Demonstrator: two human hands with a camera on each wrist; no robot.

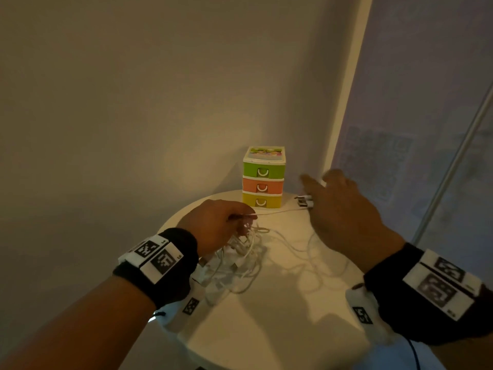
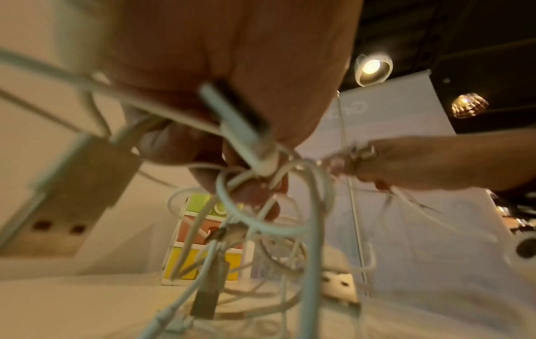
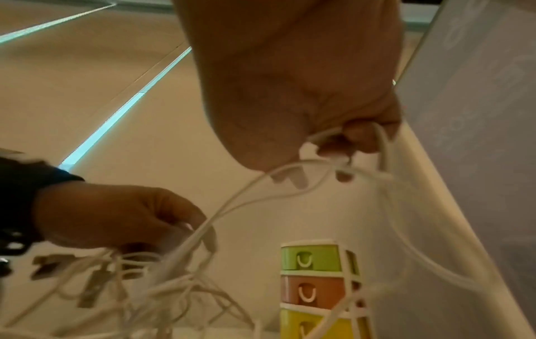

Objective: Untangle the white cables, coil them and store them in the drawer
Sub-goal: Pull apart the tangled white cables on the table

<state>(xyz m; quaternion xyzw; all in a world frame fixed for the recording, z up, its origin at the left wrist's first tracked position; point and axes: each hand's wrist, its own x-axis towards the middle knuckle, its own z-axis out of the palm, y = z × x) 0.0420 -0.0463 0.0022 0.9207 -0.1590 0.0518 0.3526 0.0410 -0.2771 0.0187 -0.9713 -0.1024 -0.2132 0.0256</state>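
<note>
L hand (image 1: 218, 222) gripping white cables (image 1: 248, 260), R hand (image 1: 344, 206) pinching plug end

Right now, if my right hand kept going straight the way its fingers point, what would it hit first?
Probably the wall just right of the drawer unit; the right hand points past it, though depth is unclear.

A round white bench (image 1: 280, 329) stands in a corner, lit warmly from above so that soft shadows fall across its top. Behind it rises a plain beige wall (image 1: 133, 102), meeting on the right a pale lilac banner (image 1: 400, 129) with faint printed patterns and a slim metal pole (image 1: 453, 166) slanting across it. The left wrist view shows a dark ceiling (image 2: 478, 34) with two glowing lamps (image 2: 372, 68), while the right wrist view shows a thin strip of bluish light (image 3: 121, 114) running across a beige surface.
</note>
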